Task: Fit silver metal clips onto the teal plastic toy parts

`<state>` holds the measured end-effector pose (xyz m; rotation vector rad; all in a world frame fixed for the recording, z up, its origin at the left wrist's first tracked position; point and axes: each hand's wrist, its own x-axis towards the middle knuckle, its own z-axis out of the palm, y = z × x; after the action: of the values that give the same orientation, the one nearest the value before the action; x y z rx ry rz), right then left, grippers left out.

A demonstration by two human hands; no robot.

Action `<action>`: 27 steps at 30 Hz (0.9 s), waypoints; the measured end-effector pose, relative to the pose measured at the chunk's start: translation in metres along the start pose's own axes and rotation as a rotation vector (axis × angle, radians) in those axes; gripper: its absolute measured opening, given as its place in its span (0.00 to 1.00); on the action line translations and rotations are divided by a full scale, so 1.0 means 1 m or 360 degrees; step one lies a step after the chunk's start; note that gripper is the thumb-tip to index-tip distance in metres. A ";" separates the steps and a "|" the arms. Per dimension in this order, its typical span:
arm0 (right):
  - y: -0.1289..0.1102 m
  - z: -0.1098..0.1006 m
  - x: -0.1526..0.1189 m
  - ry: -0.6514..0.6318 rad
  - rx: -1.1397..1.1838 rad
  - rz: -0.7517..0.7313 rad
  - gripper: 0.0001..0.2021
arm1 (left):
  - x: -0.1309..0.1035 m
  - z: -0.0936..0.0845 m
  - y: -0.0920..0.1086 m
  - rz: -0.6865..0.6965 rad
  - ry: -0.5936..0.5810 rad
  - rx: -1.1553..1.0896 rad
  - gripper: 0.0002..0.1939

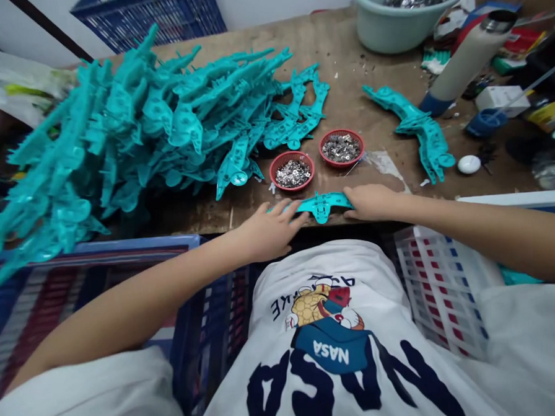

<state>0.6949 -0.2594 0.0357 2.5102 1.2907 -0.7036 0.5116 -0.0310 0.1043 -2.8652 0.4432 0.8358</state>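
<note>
A curved teal plastic part (321, 207) lies at the front edge of the brown table, between my two hands. My left hand (275, 228) rests on its left end with fingers slightly spread over it. Fingers of my right hand (369, 203) are closed round the right end. Just beyond the part are two red baskets of small metal pieces, one (293, 171) nearer and one (341, 148) a little further right. A large pile of similar teal parts (161, 124) covers the table's left side. More teal parts (415, 123) lie on the right.
A pale green basin (384, 25) holding metal pieces stands at the back right, near a bottle (472, 61). A small white round object (469, 164) sits at the right. Blue crates (151, 19) are behind the table. A white basket (442, 286) stands below the front edge.
</note>
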 end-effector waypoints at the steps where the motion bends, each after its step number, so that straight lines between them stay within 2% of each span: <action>1: 0.000 -0.003 0.004 -0.0017 -0.0024 0.0003 0.28 | 0.014 -0.001 0.007 0.0060 -0.0009 -0.0030 0.49; 4: 0.010 -0.022 0.017 0.0038 -0.0096 -0.0049 0.26 | 0.052 0.002 0.019 0.0124 -0.0118 -0.0063 0.48; 7: 0.036 -0.049 0.044 0.0285 -0.0075 -0.0026 0.23 | 0.074 0.012 0.018 0.0164 -0.0196 -0.0074 0.49; 9: 0.056 -0.062 0.071 0.0460 -0.0036 0.0102 0.22 | 0.079 0.019 0.012 0.0191 -0.0192 -0.0100 0.51; 11: 0.072 -0.068 0.101 0.0543 0.0011 0.0228 0.21 | 0.080 0.023 0.006 0.0188 -0.0190 -0.0138 0.50; 14: 0.087 -0.066 0.140 0.0501 0.0091 0.0313 0.21 | 0.081 0.022 -0.003 0.0136 -0.0201 -0.0205 0.48; 16: 0.090 -0.062 0.156 0.0472 0.0110 0.0325 0.20 | 0.083 0.020 -0.007 0.0108 -0.0177 -0.0245 0.48; 19: 0.094 -0.058 0.163 0.0469 0.0084 0.0346 0.19 | 0.084 0.013 -0.009 0.0117 -0.0185 -0.0296 0.46; 23: 0.099 -0.056 0.155 0.0419 0.0070 0.0299 0.19 | 0.084 0.002 -0.010 0.0159 -0.0284 -0.0277 0.45; 27: 0.102 -0.060 0.142 0.0462 0.0106 0.0200 0.21 | 0.087 0.006 -0.012 0.0175 -0.0246 -0.0297 0.46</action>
<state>0.8662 -0.1950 0.0129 2.7991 1.1975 -0.3703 0.5818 -0.0394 0.0526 -2.9341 0.5347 1.1665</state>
